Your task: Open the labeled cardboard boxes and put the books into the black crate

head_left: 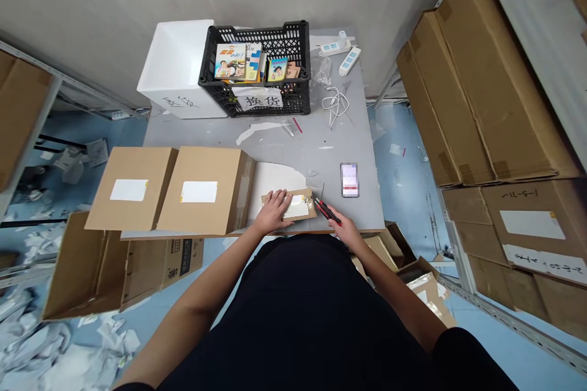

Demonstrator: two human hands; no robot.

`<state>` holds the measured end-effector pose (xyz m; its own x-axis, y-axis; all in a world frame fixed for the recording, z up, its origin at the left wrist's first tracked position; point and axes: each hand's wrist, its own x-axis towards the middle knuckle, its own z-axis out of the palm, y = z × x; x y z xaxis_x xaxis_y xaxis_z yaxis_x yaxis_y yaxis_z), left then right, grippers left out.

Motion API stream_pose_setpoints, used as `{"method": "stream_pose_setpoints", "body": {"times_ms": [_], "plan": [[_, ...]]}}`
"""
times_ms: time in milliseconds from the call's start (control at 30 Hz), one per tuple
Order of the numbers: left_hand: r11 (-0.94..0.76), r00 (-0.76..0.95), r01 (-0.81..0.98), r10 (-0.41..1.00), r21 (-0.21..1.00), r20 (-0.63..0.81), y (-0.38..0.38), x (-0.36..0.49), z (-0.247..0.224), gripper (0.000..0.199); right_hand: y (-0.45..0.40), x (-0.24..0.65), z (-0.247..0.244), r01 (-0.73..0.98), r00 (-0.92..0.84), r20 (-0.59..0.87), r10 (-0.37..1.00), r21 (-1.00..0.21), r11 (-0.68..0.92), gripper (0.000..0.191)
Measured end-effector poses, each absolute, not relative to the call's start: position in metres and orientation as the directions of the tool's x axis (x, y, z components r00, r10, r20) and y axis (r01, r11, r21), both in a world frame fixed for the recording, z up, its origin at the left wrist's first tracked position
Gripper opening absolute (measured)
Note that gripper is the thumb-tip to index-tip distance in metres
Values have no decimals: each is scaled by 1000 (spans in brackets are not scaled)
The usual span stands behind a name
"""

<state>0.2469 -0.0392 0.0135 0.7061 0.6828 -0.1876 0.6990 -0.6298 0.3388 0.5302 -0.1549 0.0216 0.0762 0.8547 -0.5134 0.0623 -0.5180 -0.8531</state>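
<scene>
Just left of the left hand [274,211], a labelled cardboard box [206,191] lies on the grey table [339,146]. That hand rests flat, fingers spread, on a small cardboard packet [302,217]. Just right of the packet, the right hand [345,233] closes around a red-and-black utility knife [328,212], its tip at the packet's corner. A smartphone [350,180] lies ahead of the right hand.

Place: packing storeroom | right of right hand [342,226]: metal shelves [527,24], big brown boxes [486,85] | left of left hand [274,211]: paper scraps [36,342] on floor [174,330]
</scene>
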Motion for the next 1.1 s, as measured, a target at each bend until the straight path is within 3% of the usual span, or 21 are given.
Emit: {"method": "stream_pose_setpoints", "body": {"times_ms": [233,433,667,867,1100], "plan": [[-610,709,680,689,406,-152,-38,246,12,92,-149,529,31,325,109,-363,925,-867,-378,51],[-572,681,704,712,421,-171,-38,248,13,88,-145,533,36,365,78,-360,930,-858,-363,52],[-577,688,687,712,442,-138,-37,246,11,88,-141,544,42,282,-14,-399,917,-882,-379,52],[-593,696,688,703,418,-149,-37,245,10,90,-138,553,45,112,-20,-532,847,-843,-527,51],[-614,703,694,690,376,-170,-37,245,11,91,-147,556,36,146,-107,-627,772,-778,-612,66]]}}
